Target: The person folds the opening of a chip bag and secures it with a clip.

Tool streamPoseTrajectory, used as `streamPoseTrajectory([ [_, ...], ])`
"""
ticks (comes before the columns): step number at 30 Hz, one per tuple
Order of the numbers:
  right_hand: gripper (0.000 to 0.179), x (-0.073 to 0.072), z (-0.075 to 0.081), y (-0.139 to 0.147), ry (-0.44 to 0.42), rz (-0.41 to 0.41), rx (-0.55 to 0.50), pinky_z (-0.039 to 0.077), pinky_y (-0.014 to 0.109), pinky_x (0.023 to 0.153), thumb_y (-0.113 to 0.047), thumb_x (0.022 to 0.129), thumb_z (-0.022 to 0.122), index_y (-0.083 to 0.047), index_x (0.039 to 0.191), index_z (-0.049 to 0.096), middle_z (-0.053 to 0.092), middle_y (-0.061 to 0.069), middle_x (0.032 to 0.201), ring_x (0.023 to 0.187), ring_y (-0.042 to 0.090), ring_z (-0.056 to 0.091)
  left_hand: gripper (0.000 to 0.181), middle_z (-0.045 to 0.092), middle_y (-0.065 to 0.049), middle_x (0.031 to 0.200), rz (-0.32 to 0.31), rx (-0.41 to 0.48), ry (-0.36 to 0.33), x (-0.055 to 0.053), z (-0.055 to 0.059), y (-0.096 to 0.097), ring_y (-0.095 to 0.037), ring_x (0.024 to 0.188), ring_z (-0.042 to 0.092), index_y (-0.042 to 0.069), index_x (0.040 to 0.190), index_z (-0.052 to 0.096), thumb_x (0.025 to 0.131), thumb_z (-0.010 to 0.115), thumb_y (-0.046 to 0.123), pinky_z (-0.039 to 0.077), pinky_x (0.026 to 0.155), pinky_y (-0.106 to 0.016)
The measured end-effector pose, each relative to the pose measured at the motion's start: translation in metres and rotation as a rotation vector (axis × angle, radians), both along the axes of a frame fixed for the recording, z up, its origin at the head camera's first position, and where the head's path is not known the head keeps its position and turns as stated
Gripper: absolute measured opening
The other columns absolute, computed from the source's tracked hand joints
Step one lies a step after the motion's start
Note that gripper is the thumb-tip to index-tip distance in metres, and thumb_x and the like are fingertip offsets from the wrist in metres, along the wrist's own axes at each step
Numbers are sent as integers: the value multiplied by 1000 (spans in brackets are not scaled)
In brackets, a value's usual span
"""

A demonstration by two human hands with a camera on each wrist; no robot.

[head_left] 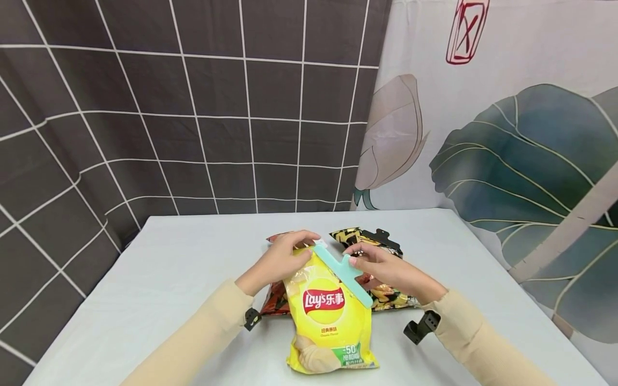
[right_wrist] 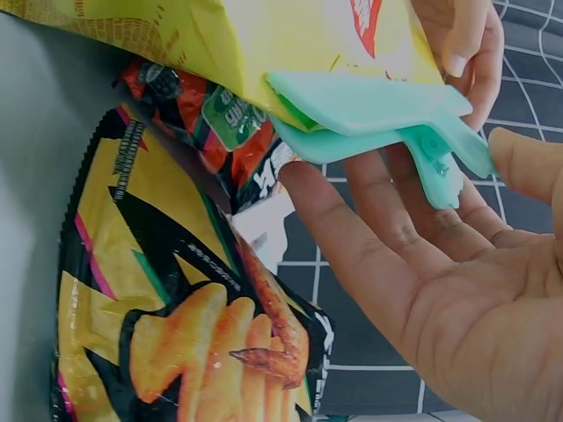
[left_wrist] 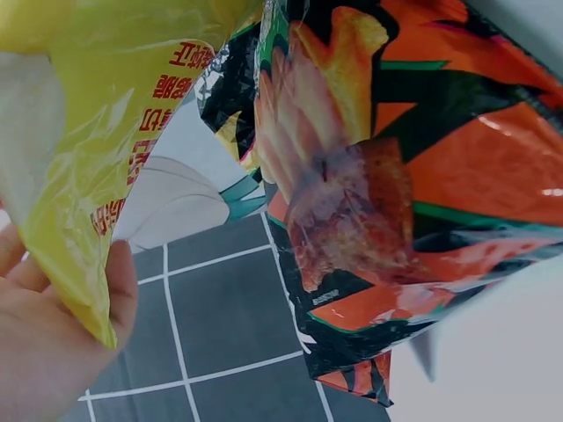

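Observation:
A yellow Lay's potato chip bag (head_left: 333,321) stands tilted over the table, a teal bag clip (head_left: 344,273) slanting across its upper right corner. My left hand (head_left: 285,261) pinches the bag's upper left corner, thumb in front. In the left wrist view that yellow corner hangs between thumb and fingers of the left hand (left_wrist: 66,330). At the clip's handle is my right hand (head_left: 386,268). The right wrist view shows the right thumb on one lever of the teal clip (right_wrist: 378,114) and the fingers behind the other; yellow film shows between its jaws.
Behind the yellow bag lie a red-and-black snack bag (head_left: 275,301) and a black-and-gold snack bag (head_left: 393,297). A black clip (head_left: 381,237) sits on the gold bag's top. The white table (head_left: 169,257) meets a dark gridded curtain (head_left: 217,134) at the back.

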State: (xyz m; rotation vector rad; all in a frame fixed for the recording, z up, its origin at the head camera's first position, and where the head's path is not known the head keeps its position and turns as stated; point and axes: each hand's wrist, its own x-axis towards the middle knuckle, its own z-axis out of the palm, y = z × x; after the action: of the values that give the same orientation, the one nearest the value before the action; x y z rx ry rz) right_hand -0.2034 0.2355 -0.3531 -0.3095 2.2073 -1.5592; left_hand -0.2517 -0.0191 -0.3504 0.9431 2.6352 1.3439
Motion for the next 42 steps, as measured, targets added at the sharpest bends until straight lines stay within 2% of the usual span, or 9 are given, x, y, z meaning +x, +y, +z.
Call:
streamPoseTrajectory([
  [4, 55, 2, -2, 0, -18, 8, -54, 57, 43, 79, -34, 98, 54, 0, 138, 35, 60, 18, 114, 90, 29, 68, 34, 67, -4, 112, 44, 31, -4, 3, -3, -5, -19, 103, 60, 15, 124, 63, 91, 58, 10, 51, 87, -35],
  [7, 58, 3, -3, 1, -44, 6, -92, 57, 44, 80, -26, 95, 60, -2, 140, 32, 59, 19, 117, 94, 28, 67, 34, 68, -4, 113, 83, 61, -5, 6, -7, -9, -20, 107, 61, 12, 124, 62, 90, 60, 9, 49, 93, -38],
  [13, 69, 7, -8, 2, -58, -9, -115, 57, 40, 83, -7, 86, 70, -3, 143, 31, 58, 16, 123, 100, 24, 66, 43, 59, -9, 128, 168, 131, -21, 14, -19, -16, -27, 119, 55, 8, 133, 54, 91, 62, 12, 46, 100, -44],
  [17, 70, 10, -13, 4, -60, -19, -142, 56, 40, 84, -6, 86, 70, 2, 144, 30, 60, 16, 122, 103, 24, 65, 51, 51, -15, 138, 214, 204, -102, 18, -27, -19, -32, 122, 52, 7, 140, 43, 93, 60, 14, 45, 100, -46],
  [22, 70, 14, -17, 6, -59, -54, -170, 56, 41, 85, -10, 88, 69, 3, 143, 29, 60, 15, 122, 104, 22, 65, 57, 44, -19, 143, 250, 278, -269, 25, -34, -22, -34, 124, 51, 7, 147, 32, 96, 54, 20, 46, 100, -47],
  [25, 69, 16, -21, 6, -43, -61, -180, 56, 40, 85, -11, 89, 68, 1, 144, 28, 60, 15, 121, 102, 22, 65, 61, 41, -22, 144, 238, 321, -371, 32, -37, -23, -35, 126, 51, 5, 149, 25, 97, 52, 23, 45, 101, -46],
  [28, 67, 18, -24, 5, -38, -60, -183, 57, 38, 83, -13, 91, 65, -2, 145, 26, 62, 15, 118, 101, 22, 66, 65, 41, -22, 146, 221, 328, -436, 38, -41, -22, -34, 128, 50, 2, 151, 21, 98, 50, 26, 44, 103, -45],
  [35, 72, 26, -29, 2, -66, -82, -116, 58, 38, 76, -26, 96, 59, -19, 153, 15, 62, 15, 120, 97, 22, 67, 73, 28, -23, 154, 148, 349, -489, 51, -49, -21, -35, 137, 39, 0, 153, 8, 100, 48, 29, 37, 108, -44],
  [42, 71, 37, -35, -3, -42, -105, -46, 58, 46, 65, -37, 98, 52, -31, 154, 8, 60, 19, 120, 93, 23, 68, 76, 34, -27, 149, 38, 410, -551, 59, -54, -21, -34, 128, 50, 8, 155, 0, 101, 47, 32, 49, 98, -37],
])
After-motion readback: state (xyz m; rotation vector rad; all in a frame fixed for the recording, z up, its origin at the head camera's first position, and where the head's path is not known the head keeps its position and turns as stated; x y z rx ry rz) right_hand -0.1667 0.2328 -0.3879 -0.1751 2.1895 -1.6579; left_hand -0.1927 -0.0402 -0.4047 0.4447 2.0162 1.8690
